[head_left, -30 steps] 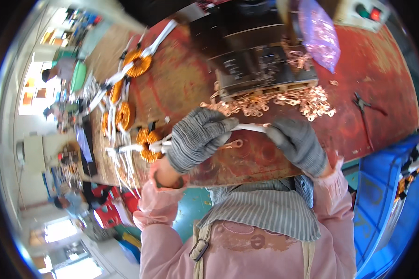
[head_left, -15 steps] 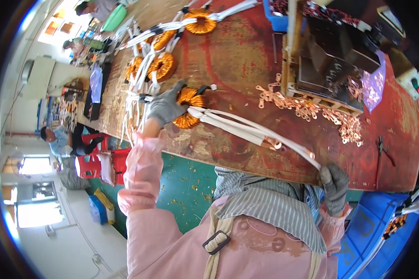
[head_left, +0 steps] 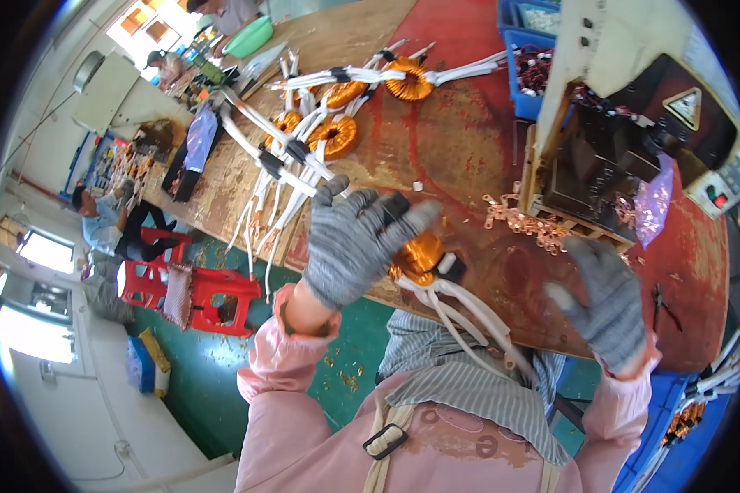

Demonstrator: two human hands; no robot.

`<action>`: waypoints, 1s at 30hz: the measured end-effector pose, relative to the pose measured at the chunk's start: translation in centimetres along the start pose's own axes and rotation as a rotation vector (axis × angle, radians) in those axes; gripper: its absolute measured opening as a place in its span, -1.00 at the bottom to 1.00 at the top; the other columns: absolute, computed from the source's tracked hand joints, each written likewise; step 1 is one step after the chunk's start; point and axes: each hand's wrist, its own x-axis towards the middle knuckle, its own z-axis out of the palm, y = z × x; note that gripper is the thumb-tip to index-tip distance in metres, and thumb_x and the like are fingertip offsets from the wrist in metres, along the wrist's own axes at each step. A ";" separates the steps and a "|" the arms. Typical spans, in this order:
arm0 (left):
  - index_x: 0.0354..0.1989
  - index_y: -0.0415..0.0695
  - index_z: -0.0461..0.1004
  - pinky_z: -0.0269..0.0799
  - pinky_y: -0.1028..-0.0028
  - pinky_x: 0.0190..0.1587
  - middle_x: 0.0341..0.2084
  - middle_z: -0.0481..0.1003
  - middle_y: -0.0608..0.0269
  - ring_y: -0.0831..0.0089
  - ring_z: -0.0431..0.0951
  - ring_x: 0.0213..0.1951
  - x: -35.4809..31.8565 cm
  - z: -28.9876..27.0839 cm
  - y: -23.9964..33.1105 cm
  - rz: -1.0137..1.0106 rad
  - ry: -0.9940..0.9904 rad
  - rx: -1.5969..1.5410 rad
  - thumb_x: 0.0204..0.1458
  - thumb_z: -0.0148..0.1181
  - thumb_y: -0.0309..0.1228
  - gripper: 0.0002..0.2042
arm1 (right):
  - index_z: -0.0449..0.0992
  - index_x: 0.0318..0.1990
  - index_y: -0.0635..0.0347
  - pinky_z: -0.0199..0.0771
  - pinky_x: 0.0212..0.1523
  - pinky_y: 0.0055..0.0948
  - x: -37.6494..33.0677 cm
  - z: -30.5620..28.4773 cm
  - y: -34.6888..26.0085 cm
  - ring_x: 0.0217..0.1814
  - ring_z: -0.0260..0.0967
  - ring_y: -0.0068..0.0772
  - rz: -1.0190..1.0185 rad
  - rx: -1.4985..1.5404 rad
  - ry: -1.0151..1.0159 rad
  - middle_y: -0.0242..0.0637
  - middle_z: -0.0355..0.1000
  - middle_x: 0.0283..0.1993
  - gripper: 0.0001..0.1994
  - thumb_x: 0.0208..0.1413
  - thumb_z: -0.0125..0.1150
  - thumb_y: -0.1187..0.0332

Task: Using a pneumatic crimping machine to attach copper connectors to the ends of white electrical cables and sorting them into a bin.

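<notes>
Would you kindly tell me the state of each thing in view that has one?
Grey knit-gloved left hand: open, fingers spread
Grey knit-gloved right hand: open
Orange ring-shaped wire coil: partly covered by left hand
Small copper lugs: loose, bunched together
Blue rectangular plastic bin: holding dark-red parts
Dark metal pliers: lying, handles apart
Translucent purple plastic bag: creased

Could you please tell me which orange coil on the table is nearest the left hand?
The coil partly hidden behind the left hand, near the front edge of the table; the other coils lie farther back.

Head-worn fisheye, downward over hands (head_left: pixel 347 245)
</notes>
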 end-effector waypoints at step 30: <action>-0.07 -0.14 0.40 0.08 0.14 0.16 -0.12 0.40 0.15 0.07 0.28 0.05 10.8 0.3 11.8 0.477 0.272 -0.978 -0.19 0.21 -0.50 -0.60 | 0.38 -0.04 0.16 0.39 0.00 -0.37 -45.9 -41.4 -3.4 -0.01 0.36 -0.37 1.097 -0.863 1.138 -0.22 0.36 0.00 -0.59 -0.07 0.27 0.28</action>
